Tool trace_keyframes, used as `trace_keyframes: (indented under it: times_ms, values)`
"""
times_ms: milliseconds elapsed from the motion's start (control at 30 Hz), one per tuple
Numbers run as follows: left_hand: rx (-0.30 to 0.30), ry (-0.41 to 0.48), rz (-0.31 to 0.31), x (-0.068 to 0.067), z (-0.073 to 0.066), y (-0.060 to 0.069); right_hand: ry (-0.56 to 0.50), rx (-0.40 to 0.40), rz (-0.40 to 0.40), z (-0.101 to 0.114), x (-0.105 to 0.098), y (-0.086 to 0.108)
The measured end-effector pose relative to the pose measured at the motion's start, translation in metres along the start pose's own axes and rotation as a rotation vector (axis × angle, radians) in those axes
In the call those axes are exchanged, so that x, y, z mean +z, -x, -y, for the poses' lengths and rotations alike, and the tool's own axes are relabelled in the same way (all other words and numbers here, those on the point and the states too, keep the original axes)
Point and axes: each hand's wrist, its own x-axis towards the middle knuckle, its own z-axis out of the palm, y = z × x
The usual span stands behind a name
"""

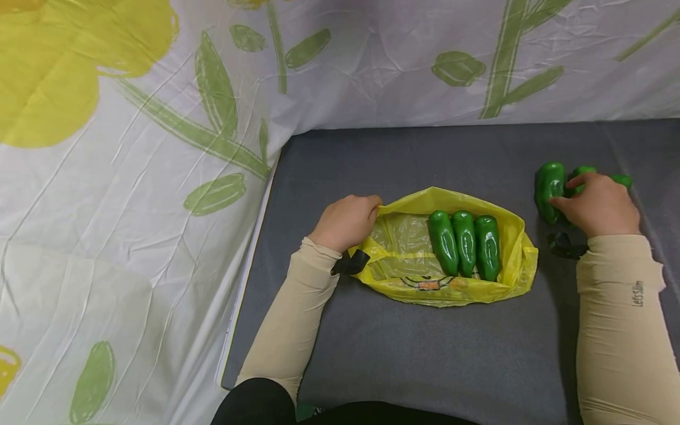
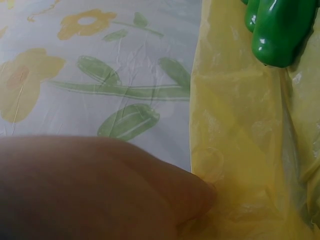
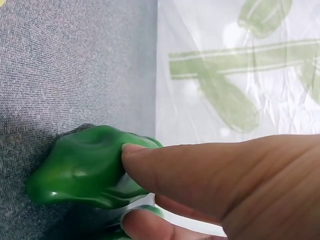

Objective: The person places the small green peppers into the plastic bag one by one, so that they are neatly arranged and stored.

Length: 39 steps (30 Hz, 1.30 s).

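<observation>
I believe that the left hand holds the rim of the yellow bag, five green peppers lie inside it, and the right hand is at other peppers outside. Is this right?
Not quite: the head view shows three green peppers inside the yellow bag, not five. The rest of your statement stands.

Left hand and right hand bare. Beige, wrinkled, close-fitting left sleeve and right sleeve, the latter with dark "LetsSlim" lettering. Black fitting at left wrist, another at right; black garment above left elbow.
</observation>
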Motion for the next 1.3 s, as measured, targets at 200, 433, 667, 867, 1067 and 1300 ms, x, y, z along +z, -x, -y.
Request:
trace_keyframes:
  times_ms: [200, 433, 667, 867, 1067, 1300]
  values:
    - [0.004, 0.0, -0.002, -0.0001, 0.0002, 0.0003, -0.012, -0.008, -0.008, 0.0013, 0.0016, -0.0001]
    - [0.006, 0.004, -0.002, 0.0009, 0.0009, 0.0001, -0.037, -0.018, 0.001, 0.0019, 0.0017, -0.002]
    - [0.011, 0.007, -0.002, 0.0007, 0.0006, 0.0003, -0.064, -0.042, 0.042, -0.0014, 0.0011, -0.0059]
    - [0.006, 0.008, 0.0, 0.0011, 0.0012, -0.0001, -0.089, -0.084, 0.049, -0.0031, 0.0028, -0.0066]
    - [0.007, 0.002, -0.001, 0.0017, 0.0008, -0.0005, -0.078, -0.089, 0.056, -0.0041, 0.0037, -0.0066]
    - [0.007, 0.005, -0.003, 0.002, 0.0001, -0.0004, -0.072, -0.088, 0.066, -0.0042, 0.0057, -0.0063]
